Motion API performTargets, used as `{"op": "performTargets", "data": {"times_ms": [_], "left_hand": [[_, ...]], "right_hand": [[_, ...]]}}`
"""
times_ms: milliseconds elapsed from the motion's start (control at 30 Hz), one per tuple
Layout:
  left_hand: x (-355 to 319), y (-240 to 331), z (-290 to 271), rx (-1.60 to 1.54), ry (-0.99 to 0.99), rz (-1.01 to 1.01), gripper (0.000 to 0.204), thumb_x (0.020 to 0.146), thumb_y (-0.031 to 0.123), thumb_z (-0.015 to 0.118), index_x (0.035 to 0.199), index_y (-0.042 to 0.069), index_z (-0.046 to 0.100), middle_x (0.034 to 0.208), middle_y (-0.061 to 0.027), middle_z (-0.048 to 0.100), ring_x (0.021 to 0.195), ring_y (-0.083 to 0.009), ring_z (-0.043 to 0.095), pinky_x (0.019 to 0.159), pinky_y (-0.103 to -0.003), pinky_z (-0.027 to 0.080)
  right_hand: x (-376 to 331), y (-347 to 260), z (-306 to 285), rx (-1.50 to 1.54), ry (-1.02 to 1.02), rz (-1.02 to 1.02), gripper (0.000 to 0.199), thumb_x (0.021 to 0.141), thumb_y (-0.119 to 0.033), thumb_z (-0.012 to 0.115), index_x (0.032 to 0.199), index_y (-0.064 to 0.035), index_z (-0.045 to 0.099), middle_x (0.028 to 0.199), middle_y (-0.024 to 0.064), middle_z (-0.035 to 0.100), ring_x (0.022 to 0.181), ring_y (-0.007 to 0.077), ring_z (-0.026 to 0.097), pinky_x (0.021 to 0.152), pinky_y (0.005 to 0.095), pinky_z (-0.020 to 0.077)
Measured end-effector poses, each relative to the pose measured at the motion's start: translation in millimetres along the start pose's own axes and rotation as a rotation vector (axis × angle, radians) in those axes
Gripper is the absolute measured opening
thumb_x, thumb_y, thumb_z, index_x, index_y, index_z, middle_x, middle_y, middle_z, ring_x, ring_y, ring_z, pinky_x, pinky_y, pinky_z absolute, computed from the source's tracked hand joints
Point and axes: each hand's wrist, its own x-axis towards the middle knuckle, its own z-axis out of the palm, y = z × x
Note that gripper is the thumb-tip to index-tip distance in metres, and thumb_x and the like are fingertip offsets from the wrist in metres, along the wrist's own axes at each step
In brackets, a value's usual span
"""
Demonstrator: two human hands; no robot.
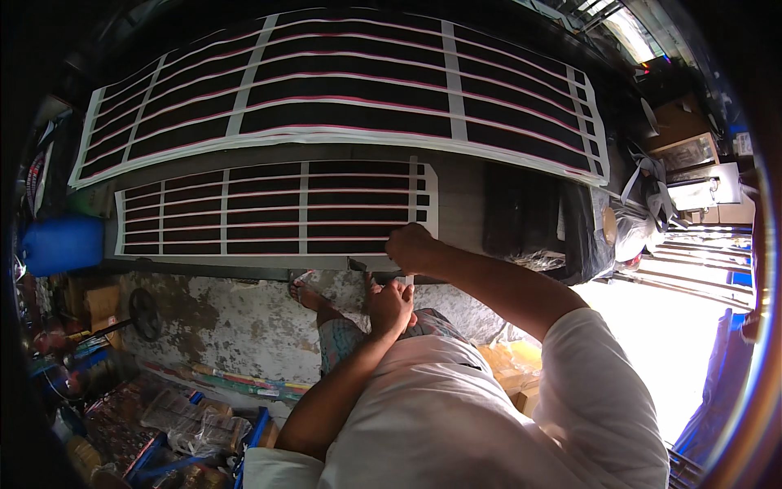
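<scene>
A black sheet with white and thin red lines (265, 204) lies on the grey table. A narrow pale strip (414, 183) crosses it near its right end and sticks out past its far edge. My right hand (411, 247) is closed over the sheet's near edge, in line with this strip; its fingertips are hidden. Just nearer to me, off the table edge, my left hand (391, 308) is closed in a pinch around the short white end of a strip (410, 279). Whether that end joins the strip on the sheet is hidden by my right hand.
A larger stack of similar lined sheets (342, 98) lies behind. Black plastic-wrapped goods (529, 213) sit on the right, beside white bags (639, 224). A blue container (61, 244) is at the left. Below are a crate of packages (195, 428) and cardboard boxes (517, 371).
</scene>
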Motion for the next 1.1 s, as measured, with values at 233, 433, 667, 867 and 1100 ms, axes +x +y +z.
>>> {"op": "performTargets", "data": {"times_ms": [233, 433, 667, 867, 1100], "left_hand": [[3, -25, 22, 0.256, 0.316, 0.357, 0.024, 0.104, 0.029, 0.068, 0.101, 0.006, 0.072, 0.061, -0.0118, 0.070, 0.051, -0.0268, 0.072, 0.055, -0.041, 0.058], [7, -5, 24, 0.577, 0.313, 0.573, 0.011, 0.100, 0.023, 0.070, 0.096, 0.013, 0.073, 0.063, -0.0150, 0.069, 0.062, -0.0378, 0.072, 0.060, -0.046, 0.059], [-14, 15, 34, 0.471, -0.623, 0.890, 0.012, 0.097, 0.023, 0.068, 0.096, 0.012, 0.068, 0.081, -0.0172, 0.073, 0.078, -0.0406, 0.074, 0.073, -0.053, 0.058], [-4, -19, -42, 0.256, -0.218, 0.757, 0.019, 0.100, 0.029, 0.074, 0.108, 0.012, 0.080, 0.072, -0.0128, 0.072, 0.064, -0.0296, 0.070, 0.060, -0.043, 0.054], [-101, -81, -169, -0.358, 0.117, -0.171, 0.057, 0.106, 0.024, 0.072, 0.154, 0.001, 0.052, 0.087, -0.0085, 0.076, 0.064, -0.0139, 0.069, 0.061, -0.031, 0.056]], "right_hand": [[5, -5, -4, -0.040, 0.027, -0.004, 0.028, 0.071, -0.019, 0.088, 0.096, -0.0102, 0.083, 0.096, 0.0135, 0.081, 0.094, 0.0307, 0.080, 0.077, 0.0455, 0.0635], [10, -4, 1, -0.035, 0.011, -0.013, 0.032, 0.067, -0.018, 0.091, 0.097, -0.0095, 0.084, 0.098, 0.0132, 0.081, 0.093, 0.0302, 0.080, 0.078, 0.0451, 0.0637], [13, -7, 2, -0.045, 0.024, 0.000, 0.029, 0.069, -0.016, 0.089, 0.097, -0.0099, 0.083, 0.097, 0.0135, 0.080, 0.095, 0.0308, 0.080, 0.079, 0.0461, 0.0635], [-16, 20, 19, 0.035, 0.154, 0.138, 0.025, 0.079, -0.028, 0.085, 0.095, -0.0098, 0.083, 0.094, 0.0148, 0.079, 0.095, 0.0321, 0.079, 0.078, 0.0478, 0.0624], [-117, -35, 77, 0.360, 0.423, 0.359, 0.031, 0.089, -0.045, 0.075, 0.088, -0.0146, 0.082, 0.090, 0.0144, 0.078, 0.087, 0.0340, 0.077, 0.077, 0.0496, 0.0619]]}}
